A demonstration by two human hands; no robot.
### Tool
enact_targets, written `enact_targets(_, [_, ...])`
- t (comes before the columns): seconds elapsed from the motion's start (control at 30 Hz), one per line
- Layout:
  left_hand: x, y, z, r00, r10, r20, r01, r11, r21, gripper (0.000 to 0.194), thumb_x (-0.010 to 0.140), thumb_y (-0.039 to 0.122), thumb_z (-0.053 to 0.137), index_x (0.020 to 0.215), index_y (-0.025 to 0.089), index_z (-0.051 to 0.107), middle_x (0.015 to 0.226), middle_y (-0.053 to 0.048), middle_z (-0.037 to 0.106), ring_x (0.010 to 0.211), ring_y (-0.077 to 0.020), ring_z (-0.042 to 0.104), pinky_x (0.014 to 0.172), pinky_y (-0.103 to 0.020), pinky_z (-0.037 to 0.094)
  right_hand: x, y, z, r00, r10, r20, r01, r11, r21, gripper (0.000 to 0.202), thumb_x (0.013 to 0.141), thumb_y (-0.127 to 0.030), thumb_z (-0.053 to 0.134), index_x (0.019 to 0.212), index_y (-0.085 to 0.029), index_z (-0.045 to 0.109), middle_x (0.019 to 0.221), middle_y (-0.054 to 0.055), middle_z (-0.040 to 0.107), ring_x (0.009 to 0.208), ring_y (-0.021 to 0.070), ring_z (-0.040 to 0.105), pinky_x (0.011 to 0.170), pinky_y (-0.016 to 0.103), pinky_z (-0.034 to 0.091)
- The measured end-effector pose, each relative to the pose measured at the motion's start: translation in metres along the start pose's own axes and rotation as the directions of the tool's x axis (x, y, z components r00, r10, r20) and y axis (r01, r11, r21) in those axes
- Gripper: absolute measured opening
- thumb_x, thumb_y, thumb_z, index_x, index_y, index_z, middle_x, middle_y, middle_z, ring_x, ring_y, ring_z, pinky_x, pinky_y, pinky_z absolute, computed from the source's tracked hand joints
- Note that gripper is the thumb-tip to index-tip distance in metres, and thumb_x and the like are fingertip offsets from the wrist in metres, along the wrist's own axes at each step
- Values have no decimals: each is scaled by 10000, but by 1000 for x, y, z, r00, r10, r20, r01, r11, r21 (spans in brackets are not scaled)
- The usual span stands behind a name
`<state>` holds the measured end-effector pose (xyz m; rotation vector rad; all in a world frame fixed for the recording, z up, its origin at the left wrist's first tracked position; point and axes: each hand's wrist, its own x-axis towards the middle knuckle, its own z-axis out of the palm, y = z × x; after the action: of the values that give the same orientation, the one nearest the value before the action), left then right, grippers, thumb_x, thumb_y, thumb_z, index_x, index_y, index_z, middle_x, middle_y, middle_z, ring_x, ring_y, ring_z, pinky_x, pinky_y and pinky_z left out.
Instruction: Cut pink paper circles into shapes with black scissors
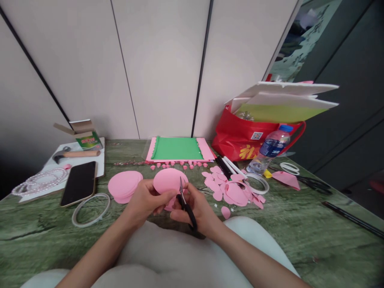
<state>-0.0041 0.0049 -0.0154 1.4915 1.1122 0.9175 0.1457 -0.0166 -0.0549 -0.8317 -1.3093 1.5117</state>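
My left hand (150, 198) pinches a round pink paper disc (168, 179) by its lower left edge, above the table's front edge. In my right hand (196, 208) is a pair of scissors (189, 212) with black handles, its metal blades pointing up over the disc's right side. Whether the blades are cutting the paper I cannot tell. To the left of my left hand lies a stack of pink paper discs (124, 185). A heap of cut pink paper pieces (234, 192) is spread to the right of my right hand, with one loose petal-shaped piece (226, 212) nearer me.
At the back lie green and pink sheets (178, 148), with small pink rolled pieces in front. Left are a phone (79, 183), tape ring (91, 210), hammer (78, 154) and beads (42, 182). Right stand a red bag (234, 136) and water bottle (271, 148), near a tape roll (258, 183).
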Motion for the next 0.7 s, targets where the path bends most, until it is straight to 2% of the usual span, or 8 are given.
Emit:
enact_targets(0.13, [1, -2, -1, 1000, 1, 10, 0, 999, -33, 216, 662, 275, 654, 541, 127, 555, 339, 76, 423, 308, -25, 321, 315, -146, 230, 0, -2, 0, 1000, 1, 18, -1, 1000, 17, 560, 526, -290, 789, 895, -202, 377, 509, -116, 442, 449, 57, 346, 444, 184, 256])
enact_targets(0.33, [1, -1, -2, 1000, 9, -2, -9, 997, -75, 201, 655, 293, 672, 590, 123, 584, 357, 77, 434, 310, -21, 319, 309, -142, 224, 0, -2, 0, 1000, 13, 8, -13, 1000, 10, 549, 536, -284, 772, 912, -194, 382, 490, -118, 458, 411, 51, 325, 413, 178, 234])
enact_targets(0.7, [2, 1, -2, 999, 26, -24, -29, 994, -110, 191, 672, 296, 666, 635, 124, 591, 365, 80, 430, 313, -16, 309, 304, -135, 220, -1, -8, 1, 997, 49, -52, -53, 994, -98, 544, 521, -381, 743, 892, -205, 387, 442, -110, 507, 336, 69, 395, 332, 164, 264])
